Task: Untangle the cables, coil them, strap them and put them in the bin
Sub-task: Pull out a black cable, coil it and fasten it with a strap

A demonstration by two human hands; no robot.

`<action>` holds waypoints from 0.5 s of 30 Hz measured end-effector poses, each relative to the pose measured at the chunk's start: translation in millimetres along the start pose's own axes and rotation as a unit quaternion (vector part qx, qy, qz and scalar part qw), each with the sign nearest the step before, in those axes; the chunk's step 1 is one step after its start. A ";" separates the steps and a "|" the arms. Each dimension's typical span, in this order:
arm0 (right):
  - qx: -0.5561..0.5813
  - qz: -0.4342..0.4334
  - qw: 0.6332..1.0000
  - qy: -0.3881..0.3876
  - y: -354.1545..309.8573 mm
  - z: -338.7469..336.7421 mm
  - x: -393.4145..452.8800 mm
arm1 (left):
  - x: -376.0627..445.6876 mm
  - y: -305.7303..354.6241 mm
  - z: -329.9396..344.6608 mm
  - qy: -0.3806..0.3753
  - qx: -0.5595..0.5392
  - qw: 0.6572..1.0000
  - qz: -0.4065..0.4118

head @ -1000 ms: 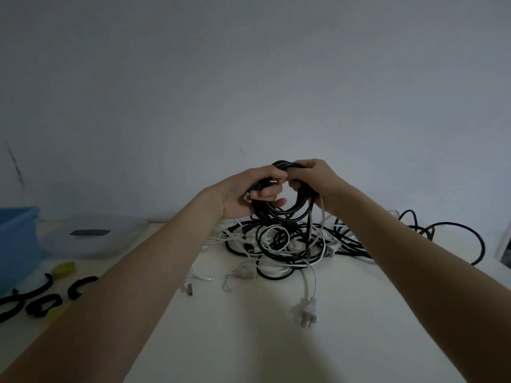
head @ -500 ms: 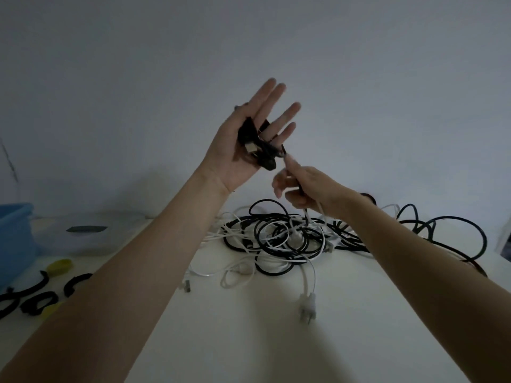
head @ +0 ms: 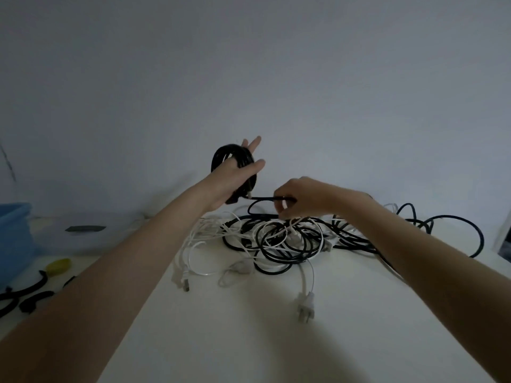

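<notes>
Two hands work above the table (head: 249, 341): the left hand (head: 229, 181) carries a black coil (head: 225, 156) wound around its palm, fingers straight and spread, thumb laid over the turns, while the right hand (head: 298, 197) pinches the black cable (head: 265, 199) that runs level from the coil toward the heap. Below them lies the tangle (head: 276, 239) of black and white cables, a white plug (head: 305, 310) trailing out at the near side. The blue bin (head: 13, 239) sits at the far left edge, well apart, with black straps (head: 25, 297) lying just in front of it. The coiling looks only part done, and most of the pile seems untouched. The risk lies in that taut stretch: if the black cable is snagged under white loops, the next wrap could drag the whole heap along or tighten a knot. With the left fingers straight, not curled, a sharp tug might also slip turns off the palm.
</notes>
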State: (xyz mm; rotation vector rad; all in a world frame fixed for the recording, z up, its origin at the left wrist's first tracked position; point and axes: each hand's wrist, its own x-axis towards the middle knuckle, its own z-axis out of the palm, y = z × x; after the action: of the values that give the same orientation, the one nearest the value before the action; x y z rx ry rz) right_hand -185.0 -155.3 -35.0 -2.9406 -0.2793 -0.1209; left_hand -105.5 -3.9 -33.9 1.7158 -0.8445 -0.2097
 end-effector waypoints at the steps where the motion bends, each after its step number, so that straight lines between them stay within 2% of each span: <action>1: 0.009 -0.004 1.000 0.015 3.8 -5.4 -1.6 | -3.0 -3.8 -1.9 -0.021 0.029 0.999 -0.018; 4: 0.009 -0.027 0.998 0.058 6.5 -15.0 3.1 | -12.4 -12.6 7.0 -0.126 0.120 0.982 -0.071; 6: 0.014 -0.032 0.996 0.081 6.3 -16.8 8.2 | -17.1 -14.3 15.9 -0.202 0.098 0.968 -0.117; 8: 0.007 -0.024 0.995 0.093 8.1 -16.0 10.5 | -18.1 -12.3 15.4 -0.207 0.088 0.966 -0.127; 10: -0.018 -0.015 0.994 0.107 14.8 -14.2 10.2 | -14.4 -9.7 8.1 -0.133 0.130 0.978 -0.092; 12: -0.024 0.005 0.992 0.124 23.0 -12.0 9.4 | -9.5 -6.5 1.2 -0.026 0.153 0.987 -0.046; 15: 0.064 0.062 0.988 0.127 35.9 -6.9 10.1 | -4.3 -0.5 -5.5 0.098 0.014 0.995 -0.034</action>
State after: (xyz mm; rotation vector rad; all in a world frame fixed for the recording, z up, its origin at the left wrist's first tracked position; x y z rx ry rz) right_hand -168.5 -189.5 -33.5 -2.7668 -0.0630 -0.4375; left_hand -105.4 3.1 -33.8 1.7612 -0.6485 -0.0734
